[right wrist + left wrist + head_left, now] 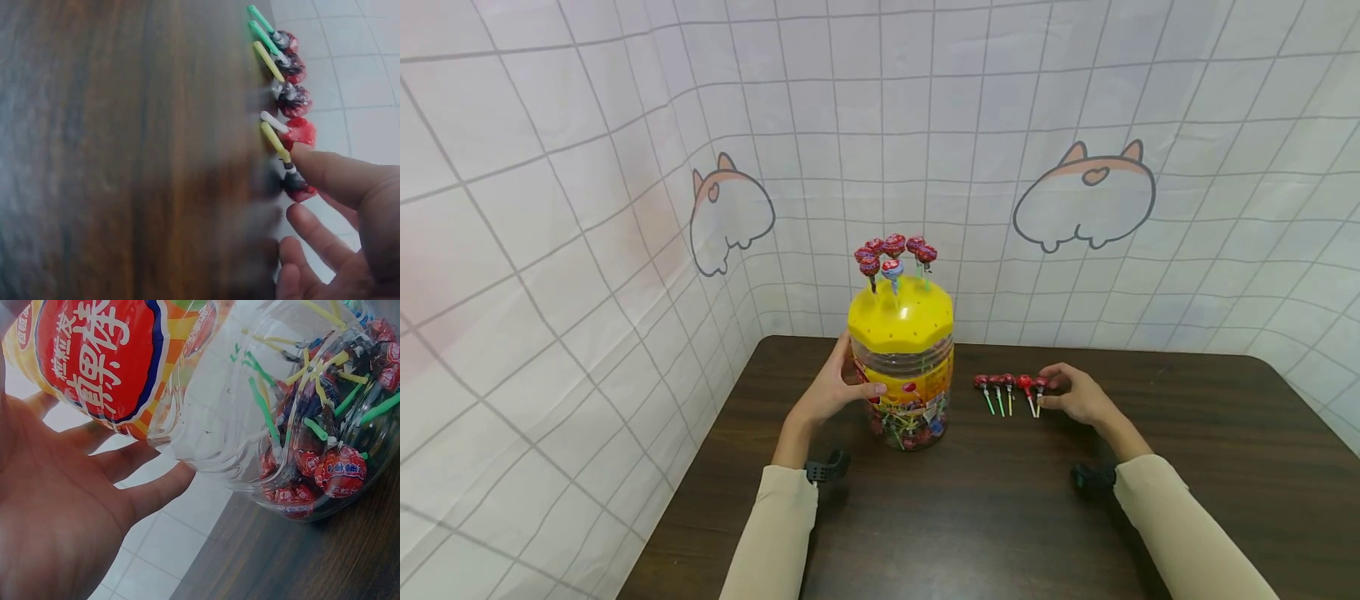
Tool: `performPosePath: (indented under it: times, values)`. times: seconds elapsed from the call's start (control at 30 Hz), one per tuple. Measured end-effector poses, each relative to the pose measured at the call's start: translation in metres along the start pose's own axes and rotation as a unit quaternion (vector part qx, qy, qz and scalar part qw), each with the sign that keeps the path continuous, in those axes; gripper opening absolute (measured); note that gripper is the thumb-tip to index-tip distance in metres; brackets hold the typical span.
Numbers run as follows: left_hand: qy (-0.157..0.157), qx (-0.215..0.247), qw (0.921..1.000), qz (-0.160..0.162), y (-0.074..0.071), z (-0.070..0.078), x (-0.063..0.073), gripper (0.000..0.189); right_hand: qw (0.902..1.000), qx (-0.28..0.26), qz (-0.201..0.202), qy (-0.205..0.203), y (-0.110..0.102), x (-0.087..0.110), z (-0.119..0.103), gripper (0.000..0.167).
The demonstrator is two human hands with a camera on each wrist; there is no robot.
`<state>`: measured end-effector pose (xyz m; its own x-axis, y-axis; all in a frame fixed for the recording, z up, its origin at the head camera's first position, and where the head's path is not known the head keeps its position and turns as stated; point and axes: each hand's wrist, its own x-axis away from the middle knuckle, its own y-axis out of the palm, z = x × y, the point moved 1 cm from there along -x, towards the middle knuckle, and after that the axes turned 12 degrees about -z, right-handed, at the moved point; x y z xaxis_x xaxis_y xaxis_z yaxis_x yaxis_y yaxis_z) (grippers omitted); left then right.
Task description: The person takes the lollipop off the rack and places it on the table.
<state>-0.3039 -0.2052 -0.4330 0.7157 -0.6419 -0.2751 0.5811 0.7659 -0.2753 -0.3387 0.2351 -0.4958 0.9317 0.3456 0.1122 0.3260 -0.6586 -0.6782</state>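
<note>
A clear plastic candy jar [916, 392] with an orange-yellow label stands upright on the table. On its yellow lid [902, 327] several wrapped lollipops [893, 245] stick up by their stems. My left hand [829, 396] holds the jar's left side, thumb across the front, other fingers round the back. Through the jar wall, loose lollipops [340, 470] show at the bottom in the left wrist view. To the right, several lollipops [1010, 382] lie side by side in a row, heads away from me. My right hand [1078, 398] pinches the rightmost lollipop [299, 186] between thumb and forefinger at its head.
The dark wooden table [970, 508] stretches to both sides. White grid-patterned cloth [925, 108] with cartoon prints hangs behind the table and along the left. A dark wrist strap [827, 467] is worn below each hand.
</note>
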Motion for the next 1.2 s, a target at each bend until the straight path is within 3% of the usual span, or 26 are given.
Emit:
performPosePath:
  times: [0.1, 0.2, 0.47, 0.6, 0.77, 0.97, 1.2]
  values:
    - [0.002, 0.000, 1.0000, 0.002, 0.001, -0.001, -0.001, 0.097, 0.9998, -0.016, 0.010, -0.004, -0.006, 0.003, -0.007, 0.055]
    - [0.001, -0.002, 1.0000, 0.007, 0.002, -0.003, -0.001, 0.097, 0.9990, -0.032, 0.020, -0.025, -0.015, 0.007, -0.028, 0.056]
    - [-0.006, -0.006, 0.9999, 0.007, 0.002, -0.003, 0.000, 0.097, 0.9896, -0.037, 0.049, -0.130, -0.029, 0.013, -0.134, 0.041]
    - [-0.004, -0.007, 0.9999, 0.009, 0.001, -0.002, 0.001, 0.097, 0.9781, -0.042, 0.065, -0.193, -0.029, 0.013, -0.183, 0.038]
    - [-0.005, -0.009, 0.9999, 0.010, -0.001, -0.002, 0.001, 0.099, 0.9618, -0.080, 0.083, -0.248, -0.027, 0.010, -0.229, 0.040]
    - [-0.002, -0.009, 0.9999, 0.009, -0.001, -0.003, 0.000, 0.099, 0.9428, -0.107, 0.107, -0.297, -0.025, -0.001, -0.260, 0.045]
    - [0.002, -0.008, 0.9999, 0.008, -0.001, -0.003, -0.001, 0.100, 0.9363, -0.111, 0.124, -0.309, -0.021, -0.014, -0.273, 0.048]
